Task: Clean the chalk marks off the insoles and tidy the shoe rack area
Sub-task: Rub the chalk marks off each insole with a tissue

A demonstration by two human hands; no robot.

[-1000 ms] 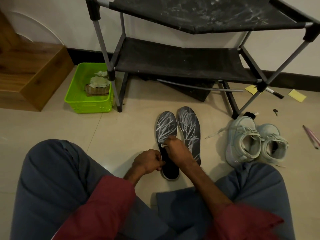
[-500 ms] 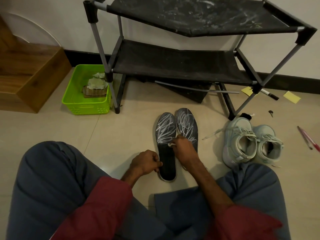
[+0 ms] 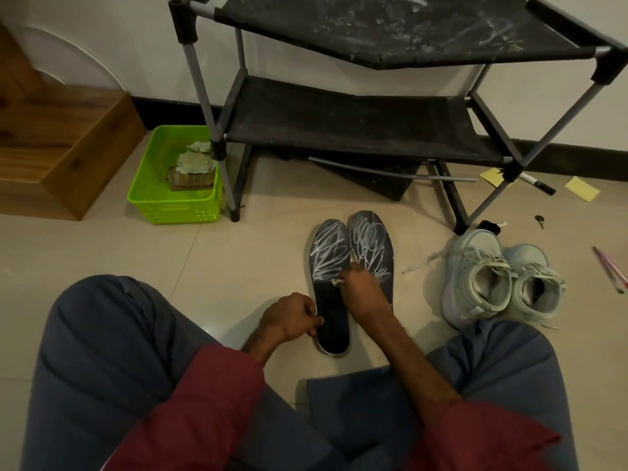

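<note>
Fingers of left hand (image 3: 291, 317) pinch chalked insole (image 3: 333, 314); right hand (image 3: 364, 291) fingers clutch white wipe (image 3: 337, 282).

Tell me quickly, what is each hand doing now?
Left hand: pinches the left insole at its edge.
Right hand: grips a small white cloth.

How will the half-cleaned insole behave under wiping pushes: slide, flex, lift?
The half-cleaned insole probably slides: it lies loose on glossy floor tile, and the left hand pinches its heel edge, seemingly anchoring it. Likely light and bendy: it looks thin and flat. Roll or tip seems unlikely; the right hand presses a small white wipe on it.
</note>
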